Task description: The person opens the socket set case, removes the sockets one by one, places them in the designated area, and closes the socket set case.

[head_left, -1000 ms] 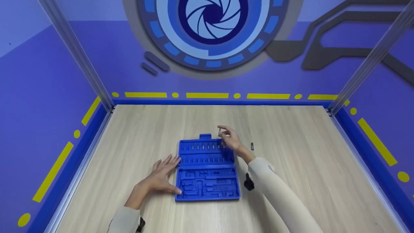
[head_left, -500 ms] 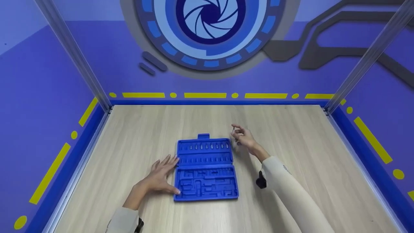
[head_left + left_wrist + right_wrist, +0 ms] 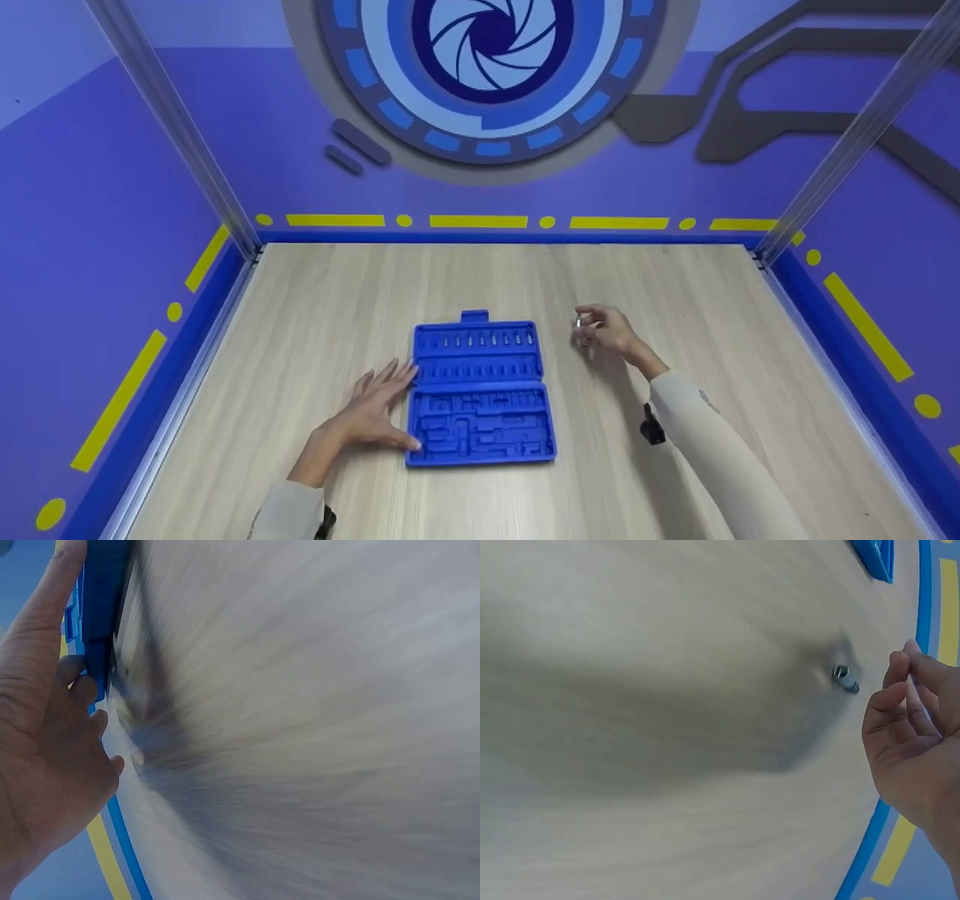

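An opened blue plastic bit case (image 3: 480,384) lies on the table, with a row of small metal bits (image 3: 481,339) in its far half. My left hand (image 3: 375,412) rests at the case's left side, fingers spread and thumb on its near left corner; the left wrist view shows that thumb along the blue edge. Right of the case, my right hand (image 3: 611,331) pinches a small metal bit (image 3: 578,320) between thumb and fingertips, above the table. In the right wrist view the pinched piece is hidden, and another metal bit (image 3: 845,679) lies on the table beside the fingers.
The wooden table (image 3: 337,300) is bounded by blue-purple panels with yellow marks at the back and both sides. Metal frame posts (image 3: 840,157) stand at the back corners. The case's near half has moulded recesses.
My right hand has moved from over the case's far right corner out to the right, still pinching a small metal bit. The left hand keeps its place at the case.
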The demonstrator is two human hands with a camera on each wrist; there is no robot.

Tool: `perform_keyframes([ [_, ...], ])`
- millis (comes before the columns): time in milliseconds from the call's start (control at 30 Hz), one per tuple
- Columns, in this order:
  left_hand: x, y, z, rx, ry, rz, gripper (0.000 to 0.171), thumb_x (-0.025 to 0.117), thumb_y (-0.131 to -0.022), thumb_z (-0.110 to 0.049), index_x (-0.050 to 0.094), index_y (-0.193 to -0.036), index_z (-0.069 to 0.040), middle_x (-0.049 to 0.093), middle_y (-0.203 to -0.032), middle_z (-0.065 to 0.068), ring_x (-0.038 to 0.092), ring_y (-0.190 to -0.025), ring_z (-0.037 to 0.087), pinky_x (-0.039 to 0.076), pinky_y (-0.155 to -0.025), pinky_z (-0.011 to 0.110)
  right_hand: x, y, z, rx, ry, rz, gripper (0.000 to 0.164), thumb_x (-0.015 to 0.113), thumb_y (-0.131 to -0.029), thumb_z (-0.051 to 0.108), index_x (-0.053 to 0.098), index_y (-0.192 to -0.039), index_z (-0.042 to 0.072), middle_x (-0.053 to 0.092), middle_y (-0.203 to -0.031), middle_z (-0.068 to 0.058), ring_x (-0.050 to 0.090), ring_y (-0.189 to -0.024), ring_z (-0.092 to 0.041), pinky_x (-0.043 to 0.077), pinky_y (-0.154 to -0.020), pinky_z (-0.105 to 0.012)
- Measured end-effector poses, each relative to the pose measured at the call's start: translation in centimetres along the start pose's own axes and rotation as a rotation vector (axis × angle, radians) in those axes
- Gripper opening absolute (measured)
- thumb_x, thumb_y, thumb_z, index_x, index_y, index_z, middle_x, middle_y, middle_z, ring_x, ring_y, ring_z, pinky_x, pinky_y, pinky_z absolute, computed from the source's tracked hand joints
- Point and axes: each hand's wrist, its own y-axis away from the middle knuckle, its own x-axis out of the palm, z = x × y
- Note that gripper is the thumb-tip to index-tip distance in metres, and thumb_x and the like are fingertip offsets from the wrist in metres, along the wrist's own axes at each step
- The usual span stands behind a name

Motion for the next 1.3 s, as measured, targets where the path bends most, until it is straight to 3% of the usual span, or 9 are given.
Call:
perform_keyframes([
  [167, 0.0, 0.0, 0.1, -0.002, 0.008, -0.005, 0.135, 0.093, -0.06, -0.059, 0.023, -0.162, -0.006, 0.02, -0.169, 0.02, 0.01, -0.157, 0.049, 0.003, -0.12, 0.075, -1.4, 0.7, -1.1, -0.001, 0.062, -0.025, 0.044, 0.066, -0.097, 0.0, 0.055, -0.136, -0.016, 0.069, -0.112, -0.033, 0.067, -0.083, -0.017, 0.052, -0.063, -0.018],
  [267, 0.2, -0.3, -0.1, -0.002, 0.017, -0.007, 0.135, 0.094, -0.059, -0.058, 0.024, -0.162, -0.005, 0.021, -0.169, 0.02, 0.01, -0.157, 0.049, 0.003, -0.12, 0.075, -2.5, 1.4, -2.0, -0.02, 0.112, -0.045, 0.042, 0.066, -0.096, 0.0, 0.057, -0.134, -0.015, 0.069, -0.112, -0.032, 0.069, -0.085, -0.019, 0.052, -0.063, -0.017],
  [433, 0.3, -0.6, -0.3, -0.005, 0.006, 0.002, 0.136, 0.093, -0.059, -0.061, 0.023, -0.162, -0.006, 0.02, -0.169, 0.019, 0.009, -0.157, 0.048, 0.003, -0.121, 0.074, -3.6, 2.2, -3.3, -0.054, 0.195, -0.057, 0.04, 0.065, -0.096, -0.001, 0.058, -0.133, -0.014, 0.068, -0.111, -0.031, 0.071, -0.091, -0.033, 0.052, -0.063, -0.017],
  [667, 0.3, -0.6, -0.2, -0.005, -0.009, -0.002, 0.136, 0.092, -0.059, -0.062, 0.023, -0.163, -0.007, 0.02, -0.17, 0.019, 0.009, -0.157, 0.048, 0.003, -0.121, 0.074, -3.3, 2.5, -4.3, -0.061, 0.207, -0.007, 0.04, 0.064, -0.097, -0.002, 0.058, -0.134, -0.014, 0.066, -0.109, -0.027, 0.063, -0.087, -0.021, 0.048, -0.059, -0.016],
  [767, 0.3, -0.4, -0.2, -0.005, -0.002, -0.001, 0.136, 0.092, -0.06, -0.062, 0.023, -0.163, -0.007, 0.019, -0.17, 0.019, 0.009, -0.157, 0.049, 0.004, -0.121, 0.074, -2.6, 2.3, -4.3, -0.061, 0.21, -0.001, 0.041, 0.065, -0.097, 0.0, 0.058, -0.135, -0.012, 0.067, -0.111, -0.026, 0.063, -0.092, -0.023, 0.051, -0.067, -0.019],
  [933, 0.3, -0.4, -0.1, 0.012, 0.002, -0.005, 0.135, 0.092, -0.06, -0.061, 0.023, -0.162, -0.006, 0.02, -0.169, 0.019, 0.01, -0.157, 0.049, 0.004, -0.12, 0.075, -1.8, 2.1, -4.5, -0.075, 0.257, -0.004, 0.04, 0.066, -0.097, 0.002, 0.06, -0.134, -0.011, 0.068, -0.111, -0.023, 0.063, -0.102, -0.029, 0.053, -0.089, -0.037],
  [1100, 0.4, -0.4, -0.1, 0.016, 0.01, -0.007, 0.135, 0.093, -0.059, -0.059, 0.023, -0.162, -0.006, 0.021, -0.169, 0.02, 0.01, -0.157, 0.049, 0.004, -0.12, 0.075, -1.6, 1.9, -4.6, -0.077, 0.284, 0.006, 0.04, 0.066, -0.097, 0.003, 0.06, -0.134, -0.012, 0.067, -0.108, -0.021, 0.061, -0.1, -0.028, 0.053, -0.091, -0.042],
  [1300, 0.3, -0.4, 0.1, 0.005, -0.003, -0.006, 0.135, 0.093, -0.06, -0.059, 0.023, -0.163, -0.006, 0.021, -0.169, 0.019, 0.011, -0.157, 0.048, 0.004, -0.121, 0.074, -2.1, 1.5, -4.0, -0.055, 0.241, 0.051, 0.046, 0.068, -0.097, 0.004, 0.055, -0.137, -0.014, 0.066, -0.111, -0.025, 0.063, -0.104, -0.031, 0.056, -0.092, -0.038],
])
